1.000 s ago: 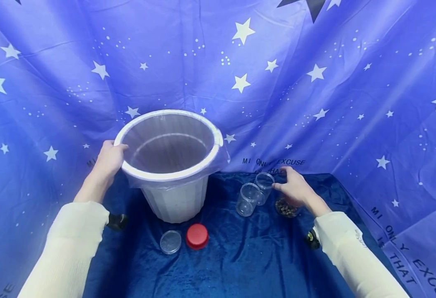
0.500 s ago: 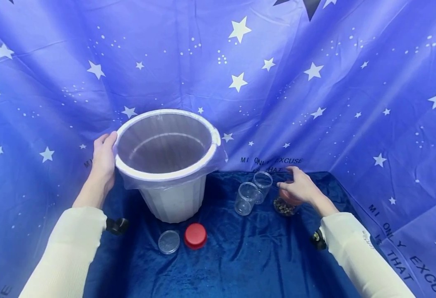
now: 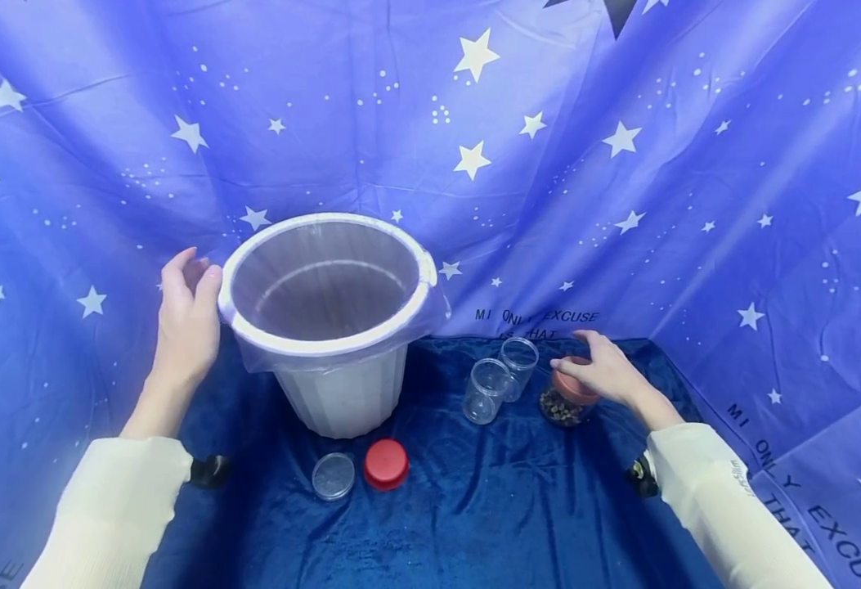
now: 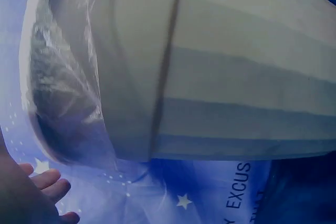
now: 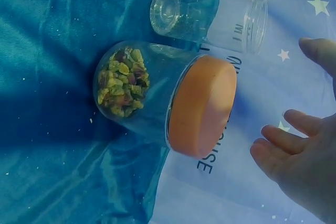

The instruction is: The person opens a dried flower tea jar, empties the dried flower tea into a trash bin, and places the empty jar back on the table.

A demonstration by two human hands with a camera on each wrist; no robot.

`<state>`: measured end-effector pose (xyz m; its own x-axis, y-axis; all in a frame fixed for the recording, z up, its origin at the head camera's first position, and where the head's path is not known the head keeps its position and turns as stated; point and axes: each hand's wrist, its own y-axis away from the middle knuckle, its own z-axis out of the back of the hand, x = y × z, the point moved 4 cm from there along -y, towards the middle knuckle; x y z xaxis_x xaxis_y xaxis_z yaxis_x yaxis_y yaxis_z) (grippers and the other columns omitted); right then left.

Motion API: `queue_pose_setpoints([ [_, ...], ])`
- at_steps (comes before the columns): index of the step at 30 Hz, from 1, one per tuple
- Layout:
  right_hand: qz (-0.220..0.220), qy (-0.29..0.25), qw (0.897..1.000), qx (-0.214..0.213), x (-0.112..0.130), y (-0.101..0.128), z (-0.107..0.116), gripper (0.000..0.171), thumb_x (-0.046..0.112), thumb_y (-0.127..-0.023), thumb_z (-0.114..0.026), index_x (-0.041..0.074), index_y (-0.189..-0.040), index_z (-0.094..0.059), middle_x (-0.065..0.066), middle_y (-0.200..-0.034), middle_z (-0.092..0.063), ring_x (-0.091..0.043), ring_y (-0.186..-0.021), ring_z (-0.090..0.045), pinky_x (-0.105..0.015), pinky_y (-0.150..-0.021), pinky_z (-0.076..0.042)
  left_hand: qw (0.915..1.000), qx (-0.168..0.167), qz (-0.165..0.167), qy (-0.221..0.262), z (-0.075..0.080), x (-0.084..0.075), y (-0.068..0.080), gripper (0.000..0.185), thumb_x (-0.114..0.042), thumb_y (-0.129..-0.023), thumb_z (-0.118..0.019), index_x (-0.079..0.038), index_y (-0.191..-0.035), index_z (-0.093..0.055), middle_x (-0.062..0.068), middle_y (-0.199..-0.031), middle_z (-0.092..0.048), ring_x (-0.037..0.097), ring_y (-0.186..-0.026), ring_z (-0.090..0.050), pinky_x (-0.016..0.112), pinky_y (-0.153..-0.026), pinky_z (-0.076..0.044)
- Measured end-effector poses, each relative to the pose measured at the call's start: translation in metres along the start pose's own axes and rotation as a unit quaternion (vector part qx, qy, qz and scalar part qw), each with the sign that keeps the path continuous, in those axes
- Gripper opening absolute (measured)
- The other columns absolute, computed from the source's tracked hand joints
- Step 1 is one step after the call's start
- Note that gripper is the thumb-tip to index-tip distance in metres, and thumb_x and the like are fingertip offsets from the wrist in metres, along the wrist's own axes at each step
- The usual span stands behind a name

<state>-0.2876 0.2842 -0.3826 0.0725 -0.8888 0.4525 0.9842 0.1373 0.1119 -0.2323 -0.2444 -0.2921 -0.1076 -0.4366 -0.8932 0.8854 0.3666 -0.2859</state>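
The white bin (image 3: 330, 327) is stood upright at about 10 o'clock on the blue cloth (image 3: 474, 507), lined with a thin clear bag (image 3: 430, 315) folded over its rim so that the mouth is held wide. The left hand (image 3: 183, 323) is placed just beside the rim at 9 o'clock, fingers relaxed and spread; nothing is gripped, and in the left wrist view a gap is seen between the fingers (image 4: 50, 179) and the bagged wall (image 4: 68, 93). Contact cannot be confirmed from the head view.

At 2 o'clock the lidded jar (image 5: 157, 100), part filled with greenish and brownish pieces, is stood on the cloth with its orange lid (image 5: 202, 106) on. The right hand (image 3: 603, 372) is held over that lid, fingers loosely open and apart from it in the right wrist view, so no grasp is made.

Two empty clear jars (image 3: 500, 380) are stood side by side at 1 o'clock, just left of the lidded jar, uncapped. Their likely caps, a red lid (image 3: 386, 464) and a clear lid (image 3: 333, 476), are laid flat near the bin's foot at 7 o'clock, touching or nearly so.
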Motion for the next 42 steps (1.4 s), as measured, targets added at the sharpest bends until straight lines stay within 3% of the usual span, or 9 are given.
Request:
queue_pose_setpoints([
  [5,-0.001,0.001,1.000,0.000,-0.003,0.001,0.000,0.089,0.053,-0.093,-0.058,-0.006,-0.151,-0.024,-0.037,-0.152,-0.027,-0.055,-0.138,-0.029,-0.068,-0.106,-0.032,0.9950,0.004,-0.086,-0.051,-0.002,-0.013,0.010,0.062,-0.034,-0.101,-0.044,-0.005,-0.153,-0.027,0.021,-0.153,-0.041,0.037,-0.144,-0.036,0.054,-0.119,-0.024],
  [8,0.002,0.000,1.000,-0.002,-0.002,0.001,0.001,0.090,0.055,-0.093,-0.057,-0.005,-0.152,-0.023,-0.036,-0.153,-0.027,-0.054,-0.139,-0.028,-0.068,-0.107,-0.032,0.9874,0.005,-0.132,-0.087,-0.006,-0.021,0.013,0.063,-0.032,-0.099,-0.045,-0.001,-0.151,-0.030,0.027,-0.149,-0.042,0.043,-0.140,-0.037,0.058,-0.119,-0.017],
  [12,0.022,0.006,1.000,-0.002,-0.001,0.001,0.001,0.090,0.054,-0.092,-0.059,-0.006,-0.151,-0.025,-0.037,-0.151,-0.030,-0.054,-0.138,-0.030,-0.067,-0.107,-0.033,0.9752,0.028,-0.169,-0.141,-0.015,-0.031,0.018,0.068,-0.037,-0.097,-0.044,0.001,-0.151,-0.028,0.029,-0.149,-0.039,0.046,-0.140,-0.034,0.065,-0.116,-0.006],
  [18,0.051,0.047,0.998,-0.005,-0.001,0.001,0.000,0.095,0.060,-0.088,-0.061,-0.003,-0.151,-0.028,-0.034,-0.151,-0.032,-0.055,-0.139,-0.028,-0.070,-0.106,-0.031,0.9480,0.060,-0.214,-0.228,-0.033,-0.046,0.031,0.070,-0.046,-0.098,-0.043,-0.004,-0.152,-0.029,0.020,-0.153,-0.039,0.042,-0.142,-0.034,0.069,-0.115,-0.003],
  [22,0.072,0.082,0.994,-0.018,0.000,0.002,-0.001,0.096,0.062,-0.087,-0.062,-0.003,-0.150,-0.030,-0.033,-0.150,-0.036,-0.055,-0.137,-0.031,-0.070,-0.106,-0.031,0.9298,0.062,-0.243,-0.269,-0.047,-0.053,0.039,0.070,-0.048,-0.095,-0.049,-0.003,-0.148,-0.036,0.020,-0.149,-0.043,0.038,-0.140,-0.038,0.068,-0.115,-0.005],
  [28,0.087,0.119,0.989,-0.034,-0.002,0.006,-0.005,0.105,0.068,-0.080,-0.065,-0.004,-0.149,-0.031,-0.033,-0.147,-0.040,-0.055,-0.134,-0.037,-0.069,-0.103,-0.035,0.9090,0.050,-0.278,-0.307,-0.064,-0.059,0.049,0.078,-0.054,-0.090,-0.053,0.000,-0.145,-0.038,0.023,-0.143,-0.047,0.041,-0.133,-0.043,0.067,-0.114,-0.009],
  [34,0.077,0.133,0.987,-0.036,-0.012,0.008,-0.004,0.111,0.069,-0.076,-0.068,-0.005,-0.149,-0.030,-0.034,-0.147,-0.040,-0.055,-0.131,-0.039,-0.069,-0.102,-0.036,0.8800,0.035,-0.334,-0.335,-0.085,-0.068,0.070,0.089,-0.064,-0.084,-0.049,0.000,-0.145,-0.040,0.024,-0.138,-0.052,0.042,-0.129,-0.048,0.069,-0.113,-0.017],
  [37,0.069,0.135,0.988,-0.033,-0.017,0.010,-0.004,0.112,0.069,-0.075,-0.069,-0.006,-0.149,-0.031,-0.035,-0.146,-0.039,-0.056,-0.131,-0.038,-0.070,-0.101,-0.037,0.8750,0.036,-0.348,-0.335,-0.094,-0.071,0.082,0.091,-0.066,-0.083,-0.052,0.000,-0.145,-0.040,0.024,-0.138,-0.053,0.041,-0.128,-0.049,0.069,-0.112,-0.019],
  [42,0.050,0.129,0.990,-0.023,-0.027,0.012,-0.005,0.113,0.068,-0.076,-0.070,-0.007,-0.150,-0.028,-0.038,-0.146,-0.037,-0.059,-0.131,-0.036,-0.072,-0.100,-0.036,0.8734,0.059,-0.368,-0.313,-0.112,-0.076,0.099,0.092,-0.067,-0.081,-0.056,-0.003,-0.147,-0.039,0.018,-0.142,-0.051,0.036,-0.133,-0.047,0.066,-0.114,-0.018],
])
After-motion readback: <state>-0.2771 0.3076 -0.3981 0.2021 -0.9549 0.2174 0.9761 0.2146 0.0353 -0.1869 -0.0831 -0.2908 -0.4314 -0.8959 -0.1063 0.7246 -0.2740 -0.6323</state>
